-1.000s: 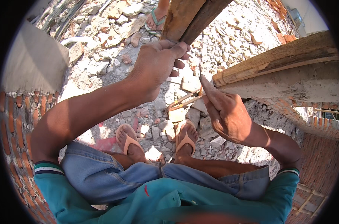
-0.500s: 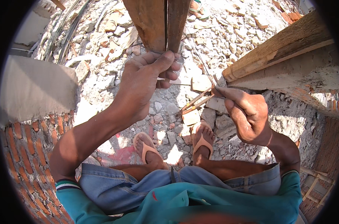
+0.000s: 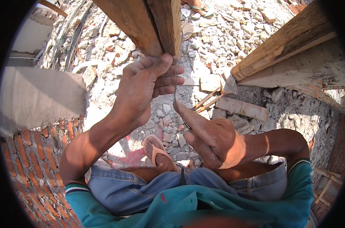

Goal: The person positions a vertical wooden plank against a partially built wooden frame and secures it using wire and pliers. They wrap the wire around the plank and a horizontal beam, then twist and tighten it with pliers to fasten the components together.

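Note:
Two wooden boards (image 3: 142,28) stand side by side at the top middle, with a narrow dark gap between them. Against their lower end, my left hand (image 3: 144,83) is closed, its thumb pressing on thin wire at the corner while the other fingers curl below. A thin dark wire (image 3: 176,85) runs from the boards past my left fingertips down to my right hand (image 3: 214,138). Thumb and forefinger of the right hand pinch it. Behind that hand, a hand tool with two yellowish handles (image 3: 208,102) stands among the rubble.
Broken rubble (image 3: 233,34) covers the ground around my sandalled feet. A timber-edged concrete beam (image 3: 286,49) reaches in from the right. To the left stands a brick wall (image 3: 39,159) with a grey plastered block (image 3: 43,98). Another person's foot (image 3: 199,7) shows at the top.
My right hand has moved left and toward me, bringing the wire in front of the boards. The left hand keeps its hold at the boards' end; the view has shifted slightly.

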Tool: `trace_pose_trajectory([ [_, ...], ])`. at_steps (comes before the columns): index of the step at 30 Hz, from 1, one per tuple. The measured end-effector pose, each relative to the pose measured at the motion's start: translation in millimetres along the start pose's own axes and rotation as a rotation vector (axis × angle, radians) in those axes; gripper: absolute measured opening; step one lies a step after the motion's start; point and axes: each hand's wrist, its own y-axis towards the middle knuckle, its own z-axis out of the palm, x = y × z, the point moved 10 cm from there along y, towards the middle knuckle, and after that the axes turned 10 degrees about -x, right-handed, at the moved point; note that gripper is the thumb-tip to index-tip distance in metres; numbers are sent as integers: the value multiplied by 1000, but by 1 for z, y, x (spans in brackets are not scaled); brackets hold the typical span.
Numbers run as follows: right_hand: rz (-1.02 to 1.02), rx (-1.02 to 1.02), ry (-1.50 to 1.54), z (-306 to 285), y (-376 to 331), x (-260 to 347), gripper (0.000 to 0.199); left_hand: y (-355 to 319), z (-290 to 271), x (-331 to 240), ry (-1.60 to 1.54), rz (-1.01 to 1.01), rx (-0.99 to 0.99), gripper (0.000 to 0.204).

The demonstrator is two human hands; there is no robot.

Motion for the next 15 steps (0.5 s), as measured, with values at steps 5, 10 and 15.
trace_pose_trajectory([
  [5,-39,179,-271,33,8,-14,64,1,1,5,-114,-146,50,33],
  [10,-81,14,-274,4,34,-28,44,6,9,4,-211,-71,152,28],
  [15,-218,-255,-397,-39,74,-42,33,4,2,9,-210,-64,93,23],
])
